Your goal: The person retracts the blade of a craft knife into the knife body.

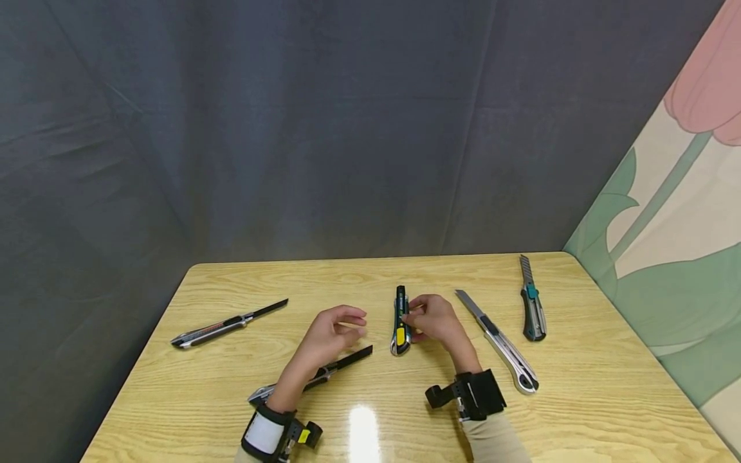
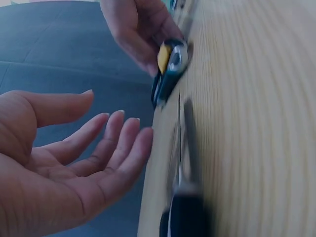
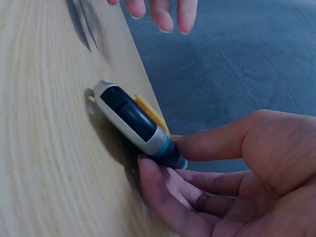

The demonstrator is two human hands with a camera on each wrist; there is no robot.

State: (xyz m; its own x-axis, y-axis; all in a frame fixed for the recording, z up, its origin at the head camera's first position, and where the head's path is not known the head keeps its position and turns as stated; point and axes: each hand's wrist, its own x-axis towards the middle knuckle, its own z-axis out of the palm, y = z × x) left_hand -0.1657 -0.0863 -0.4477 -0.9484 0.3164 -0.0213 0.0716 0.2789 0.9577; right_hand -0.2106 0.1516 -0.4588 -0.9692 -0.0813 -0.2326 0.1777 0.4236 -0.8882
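Note:
My right hand [image 1: 437,318] pinches a dark teal and black utility knife [image 1: 401,321] with a yellow slider, between thumb and fingers. It stands close over the table in the middle, and the right wrist view shows the silver-edged butt end of this utility knife [image 3: 129,116]. My left hand [image 1: 330,334] holds nothing; its fingers are loosely bent in the left wrist view, palm [image 2: 54,182] turned toward the other hand. Below it lies a second utility knife [image 1: 354,357] with a black blade out, partly hidden by the wrist.
A silver and black utility knife [image 1: 217,331] lies at the left of the wooden table [image 1: 231,283]. To the right are a long silver utility knife [image 1: 503,350] and a teal and grey one [image 1: 532,308], blades out. A dark curtain [image 1: 347,128] hangs behind the table.

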